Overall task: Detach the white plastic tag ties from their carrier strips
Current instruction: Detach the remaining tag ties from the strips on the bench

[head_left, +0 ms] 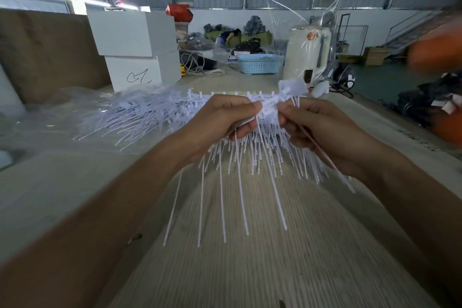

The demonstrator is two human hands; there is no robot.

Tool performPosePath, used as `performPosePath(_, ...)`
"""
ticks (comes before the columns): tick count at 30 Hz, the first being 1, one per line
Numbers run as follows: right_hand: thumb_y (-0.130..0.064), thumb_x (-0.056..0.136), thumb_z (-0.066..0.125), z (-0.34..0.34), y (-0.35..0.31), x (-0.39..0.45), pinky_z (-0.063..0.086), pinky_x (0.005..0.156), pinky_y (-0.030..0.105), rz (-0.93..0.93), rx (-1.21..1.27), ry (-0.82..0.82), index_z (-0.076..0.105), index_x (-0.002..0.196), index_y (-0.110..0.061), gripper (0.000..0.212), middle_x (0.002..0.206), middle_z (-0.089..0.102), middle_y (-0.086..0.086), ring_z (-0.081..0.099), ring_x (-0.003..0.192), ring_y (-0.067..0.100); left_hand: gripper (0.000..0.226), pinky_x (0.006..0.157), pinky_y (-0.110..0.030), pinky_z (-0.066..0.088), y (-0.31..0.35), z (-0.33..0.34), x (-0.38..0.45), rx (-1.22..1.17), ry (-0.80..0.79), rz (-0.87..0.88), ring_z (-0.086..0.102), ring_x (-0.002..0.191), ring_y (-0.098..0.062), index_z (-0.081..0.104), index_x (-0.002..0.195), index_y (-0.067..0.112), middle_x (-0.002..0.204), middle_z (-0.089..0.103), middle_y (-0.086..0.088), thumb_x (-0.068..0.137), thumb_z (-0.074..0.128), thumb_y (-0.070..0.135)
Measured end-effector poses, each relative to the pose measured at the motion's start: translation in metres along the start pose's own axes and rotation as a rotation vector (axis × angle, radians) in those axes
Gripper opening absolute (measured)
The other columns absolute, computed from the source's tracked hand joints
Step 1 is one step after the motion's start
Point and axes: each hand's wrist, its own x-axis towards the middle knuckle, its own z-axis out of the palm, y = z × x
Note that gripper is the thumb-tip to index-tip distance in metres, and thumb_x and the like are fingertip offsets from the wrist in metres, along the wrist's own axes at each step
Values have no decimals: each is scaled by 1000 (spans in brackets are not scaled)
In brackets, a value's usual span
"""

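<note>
You are gripping the carrier strip [232,94] in your left hand [222,120] for bracing, while your right hand [315,125] is pinching tag ties [271,107] (some already loose).

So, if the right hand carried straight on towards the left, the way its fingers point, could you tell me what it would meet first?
Most likely the left hand: the right hand pinches the same bunch of tag ties just across from it, fingertips nearly meeting. Depth is hard to judge here.

You get soft, even daylight with bright glare at the upper left; wide-angle distortion bends the edges, and the orange shape [436,52] at right is motion-blurred.
</note>
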Motion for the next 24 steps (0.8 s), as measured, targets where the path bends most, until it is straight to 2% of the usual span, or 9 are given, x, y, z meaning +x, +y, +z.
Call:
performPosePath(3,-29,100,57,1,1,0,29,46,19,-4,-38,27,61,73,-14,32,62,46,0,33,50,8,37,52,-20,37,-3,0,-1,167,-19,6,43,47,-11,64,65,12,52,53,0,98,63,28)
performPosePath(8,-30,103,54,4,8,-1,32,50,14,-142,-567,49,55,65,-15,40,53,51,-9,42,46,3,41,54,-16,32,-9,4,-1,494,-80,38,41,47,-1,58,62,6,49,44,12,92,71,31)
performPosePath(11,-27,103,53,5,6,-2,33,53,16,-224,-797,74,49,66,-32,38,59,54,-3,48,53,4,40,55,-23,31,-14,7,-1,551,-117,44,41,48,-3,57,59,13,50,45,6,90,71,34)
performPosePath(14,-29,104,49,2,1,-2,38,53,23,-221,-756,171,53,73,-21,32,59,56,4,47,46,5,39,54,-18,32,-16,13,-2,553,-168,44,42,47,-1,61,63,12,51,49,6,92,69,38)
performPosePath(16,-30,106,46,-1,-4,-3,36,44,16,-209,-598,223,53,79,-13,32,54,51,2,44,38,3,36,54,-12,36,-14,15,-3,508,-155,37,47,48,1,63,65,19,52,52,10,96,63,38)
performPosePath(17,-30,106,45,-3,-4,-3,34,41,14,-202,-522,232,53,82,-10,32,53,48,2,41,36,2,34,57,-14,41,-12,14,-2,484,-143,23,51,50,2,64,68,23,56,57,9,98,60,37)
performPosePath(19,-30,107,43,-1,-2,-2,32,39,14,-162,-448,217,54,89,-8,31,54,46,4,37,36,3,29,65,-30,48,-7,9,-2,416,-126,-13,58,58,-7,67,75,23,65,65,4,102,56,28)
performPosePath(22,-26,108,42,5,3,0,31,37,16,-85,-419,137,47,87,-20,22,51,46,1,36,35,5,25,60,-29,48,0,4,-4,297,-118,-31,59,59,-5,68,86,12,77,69,-1,102,51,7)
performPosePath(24,-25,108,42,8,5,-1,30,36,19,-41,-393,83,44,80,-31,28,47,47,-2,37,35,9,23,62,-26,52,2,6,-5,270,-112,-23,63,63,-6,70,92,9,83,70,-6,101,51,1)
